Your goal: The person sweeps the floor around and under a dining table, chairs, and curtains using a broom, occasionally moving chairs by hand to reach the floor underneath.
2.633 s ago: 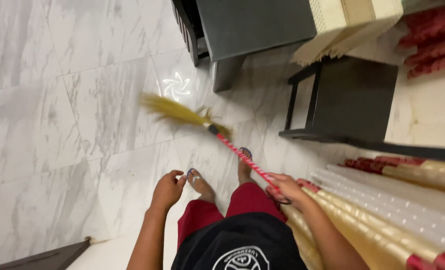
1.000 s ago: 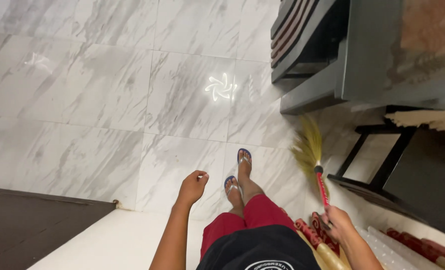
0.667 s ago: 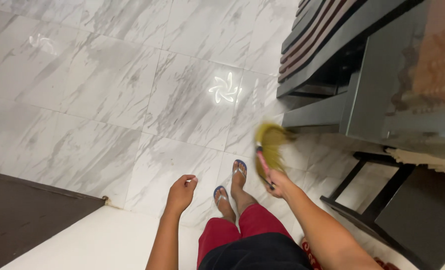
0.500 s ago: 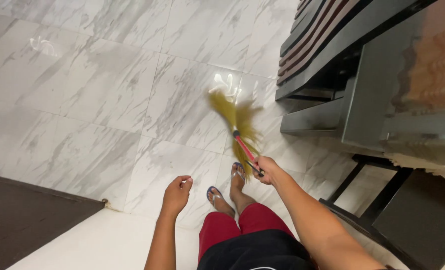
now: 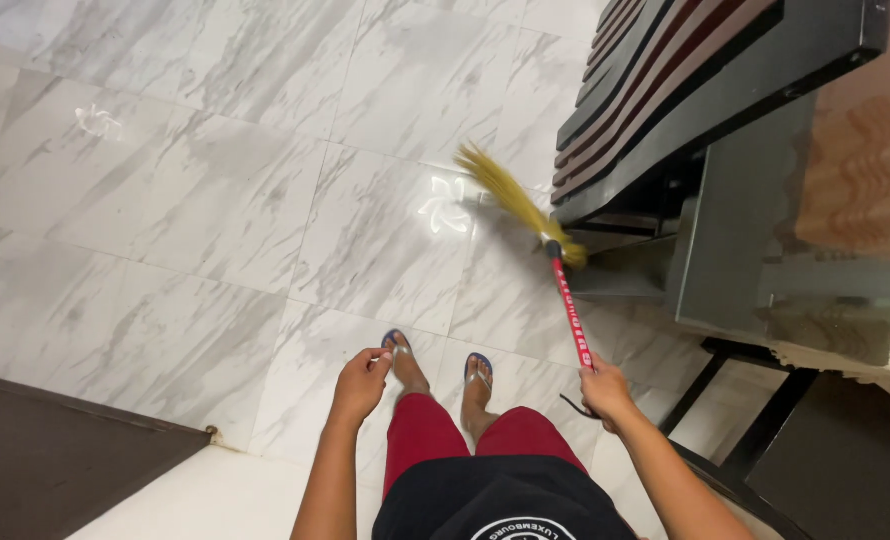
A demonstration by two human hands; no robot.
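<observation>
The right hand (image 5: 605, 390) grips the red handle of a broom (image 5: 563, 290); its yellow bristles reach the marble floor (image 5: 215, 200) beside dark furniture (image 5: 685, 110). The left hand (image 5: 362, 382) hangs loosely curled, holding nothing.

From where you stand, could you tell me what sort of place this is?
Probably a room in a home: a polished white marble-tile floor, dark furniture with a glossy table top, and the right hand holding a grass broom. The left hand is empty.
</observation>
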